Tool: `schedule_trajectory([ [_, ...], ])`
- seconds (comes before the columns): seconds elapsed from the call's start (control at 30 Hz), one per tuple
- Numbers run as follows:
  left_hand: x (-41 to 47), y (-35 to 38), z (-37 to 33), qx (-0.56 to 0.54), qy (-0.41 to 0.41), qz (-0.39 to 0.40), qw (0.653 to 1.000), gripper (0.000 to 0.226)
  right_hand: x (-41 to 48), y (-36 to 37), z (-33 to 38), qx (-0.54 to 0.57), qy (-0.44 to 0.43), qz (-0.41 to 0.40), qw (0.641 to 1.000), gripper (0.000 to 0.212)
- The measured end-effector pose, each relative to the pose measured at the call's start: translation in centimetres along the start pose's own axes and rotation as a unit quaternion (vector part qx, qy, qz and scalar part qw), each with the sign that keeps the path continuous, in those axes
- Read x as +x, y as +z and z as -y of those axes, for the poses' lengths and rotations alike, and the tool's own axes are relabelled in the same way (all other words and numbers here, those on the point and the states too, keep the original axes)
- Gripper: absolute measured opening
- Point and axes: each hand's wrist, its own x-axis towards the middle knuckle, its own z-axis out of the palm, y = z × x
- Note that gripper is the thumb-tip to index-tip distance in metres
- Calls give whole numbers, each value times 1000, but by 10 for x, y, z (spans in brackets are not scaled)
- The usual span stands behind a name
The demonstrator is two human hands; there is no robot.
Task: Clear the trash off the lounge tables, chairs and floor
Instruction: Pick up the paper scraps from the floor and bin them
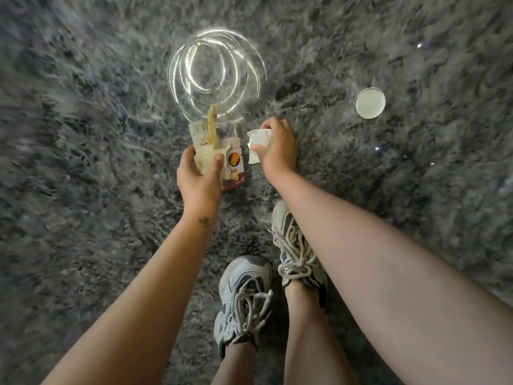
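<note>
Both reach down: left hand (pixel 198 177) gripping wrappers (pixel 234 162), right hand (pixel 279 147) paper (pixel 256 140).

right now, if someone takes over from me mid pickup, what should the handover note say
Left hand: grips a bundle of wrappers, a red-and-white packet among them.
Right hand: grips a crumpled white paper, low over the grey rug.
Done: those pieces are in hand.
Left: a round white disc, possibly a lid, lies on the rug to the right; check it. The lit wire coil ahead looks like decor and likely stays. No bin in view.
</note>
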Motion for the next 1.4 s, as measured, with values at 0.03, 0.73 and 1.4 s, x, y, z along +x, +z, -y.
schedule_trajectory([
  [0.03,0,0,-1,-1,-4,-1,1000,18,-1,0,-1,-23,-2,-7,1000,32],
  [0.73,-13,71,-37,-35,29,77,996,19,75,-124,-75,100,224,-187,951,35],
  [1.4,-135,23,-207,-36,9,71,997,22,-66,-267,66,260,172,-111,944,38],
])
